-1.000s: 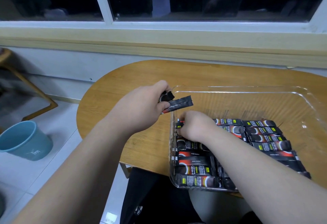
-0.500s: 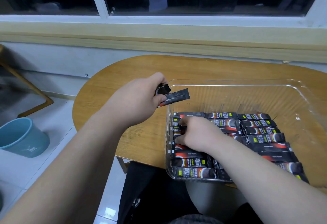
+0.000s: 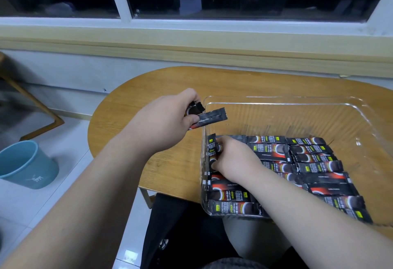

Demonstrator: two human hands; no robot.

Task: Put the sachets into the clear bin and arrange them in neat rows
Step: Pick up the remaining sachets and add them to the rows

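Presently, head view: left hand (image 3: pixel 163 120) pinches spare sachets (image 3: pixel 209 117) over the clear bin (image 3: pixel 276 98) at its left rim. Right hand (image 3: pixel 234 159), fingers curled, grips an upright sachet (image 3: pixel 212 148) at the left wall, beside laid rows (image 3: pixel 310 162). Risk: released askew, it likely topples across them.

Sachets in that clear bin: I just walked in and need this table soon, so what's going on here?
A person is filling the clear bin on the wooden table. The left hand grips spare sachets at the bin's far left corner. The right hand, inside the bin, pinches an upright sachet against the left wall. Laid sachets fill the near half in rows; the far part is bare.
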